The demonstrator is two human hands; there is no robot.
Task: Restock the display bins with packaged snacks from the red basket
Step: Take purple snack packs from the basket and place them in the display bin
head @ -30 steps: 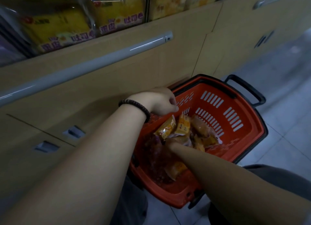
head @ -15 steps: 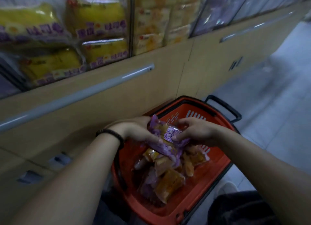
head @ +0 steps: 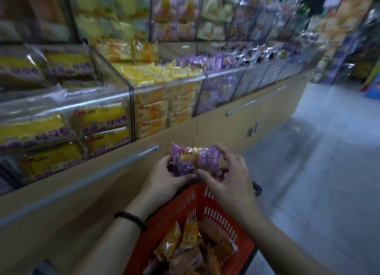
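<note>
My left hand (head: 164, 179) grips the purple snack packet (head: 195, 160) at its left end, my right hand (head: 231, 181) pinches its right end, above the red basket (head: 181, 211), display bins (head: 168, 83) beyond.

Basket (head: 181, 211) right of cabinet (head: 86, 192), snacks (head: 185, 246) in it. Bins (head: 168, 87) in row on cabinet. Packet (head: 195, 159) above basket

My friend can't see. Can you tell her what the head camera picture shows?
The left hand and right hand hold a purple pack above the red basket, which has orange packs in it. Behind are clear bins full of yellow and purple snacks.
</note>
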